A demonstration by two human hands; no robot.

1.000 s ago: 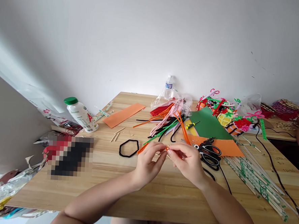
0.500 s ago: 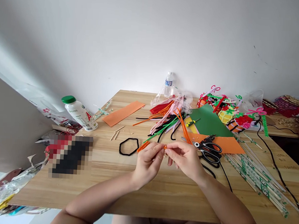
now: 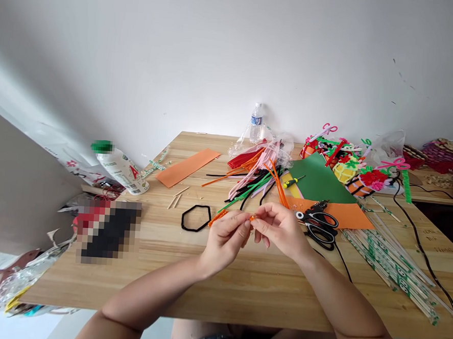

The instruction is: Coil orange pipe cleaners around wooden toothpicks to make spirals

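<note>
My left hand (image 3: 225, 239) is closed on an orange pipe cleaner (image 3: 218, 217), whose coiled part sticks out at the hand's left. My right hand (image 3: 280, 231) pinches the same orange piece at its other end, a small bit showing between the fingertips of both hands. The two hands nearly touch above the wooden table. Left of them a black pipe cleaner bent into a six-sided ring (image 3: 196, 218) lies flat. Black-handled scissors (image 3: 318, 226) rest just right of my right hand.
Behind my hands lie loose pipe cleaners (image 3: 249, 166), a yellow-green screwdriver (image 3: 294, 181) and green card (image 3: 320, 180). Wrapped sticks (image 3: 393, 266) and a black cable are at right. A white bottle (image 3: 122, 171) stands at left, a water bottle (image 3: 256, 122) by the wall.
The view has shifted slightly. Both hands stay together on the orange piece, with the right fingers a little changed in pose.
</note>
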